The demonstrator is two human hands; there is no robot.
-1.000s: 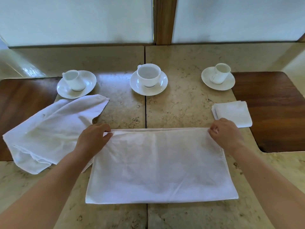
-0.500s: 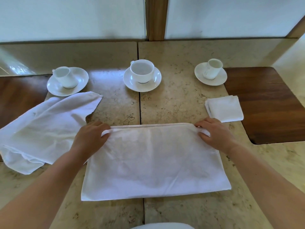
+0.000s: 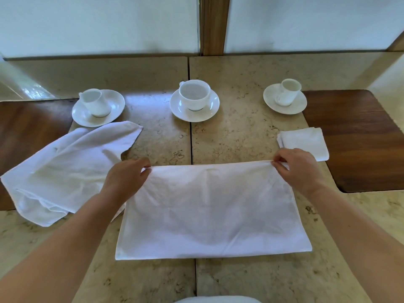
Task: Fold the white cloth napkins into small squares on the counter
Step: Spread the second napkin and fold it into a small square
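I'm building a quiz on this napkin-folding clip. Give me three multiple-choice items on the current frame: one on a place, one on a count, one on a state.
1. Where does the small folded napkin lie?
A. beside the right hand
B. under the middle cup
C. on the left saucer

2. How many cups on saucers stand on the counter?
A. two
B. three
C. five

3. How is the napkin being folded held?
A. one hand only
B. both hands pinch its far corners
C. untouched

Answers: 1 A, it lies just beyond that hand. 2 B, one at left, middle, right. 3 B, left hand and right hand grip the far edge.
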